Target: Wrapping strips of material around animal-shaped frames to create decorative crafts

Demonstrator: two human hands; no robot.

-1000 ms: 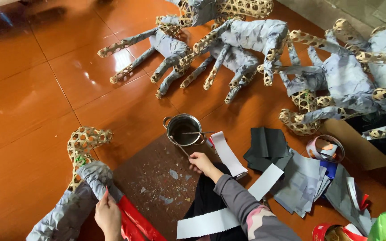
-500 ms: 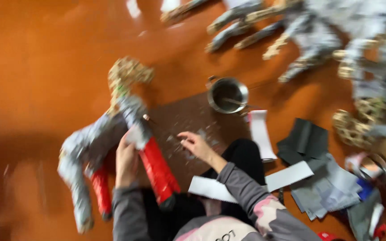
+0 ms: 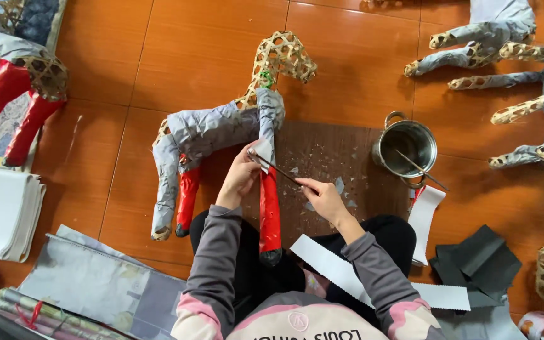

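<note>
A woven bamboo horse figure [image 3: 221,126] lies on the floor in front of me, its body covered in grey paper and two legs wrapped in red. My left hand [image 3: 240,176] rests on the red front leg [image 3: 269,208] near its top, pressing on the grey paper there. My right hand [image 3: 322,196] holds a thin brush stick [image 3: 278,170], whose tip reaches the same spot at the leg. Both hands work over a dark brown board [image 3: 328,157] flecked with paper scraps.
A small metal pot [image 3: 405,146] with a stick in it stands right of the board. White paper strips [image 3: 426,214], black sheets [image 3: 480,261], more grey-papered horse figures [image 3: 517,44] at right. A red-legged figure [image 3: 7,82], paper stack [image 3: 1,211] and rolled sheets [image 3: 89,283] at left.
The view has swung left and steadied. My right hand came from the pot to the horse's front leg with the stick; my left hand now grips that leg's top.
</note>
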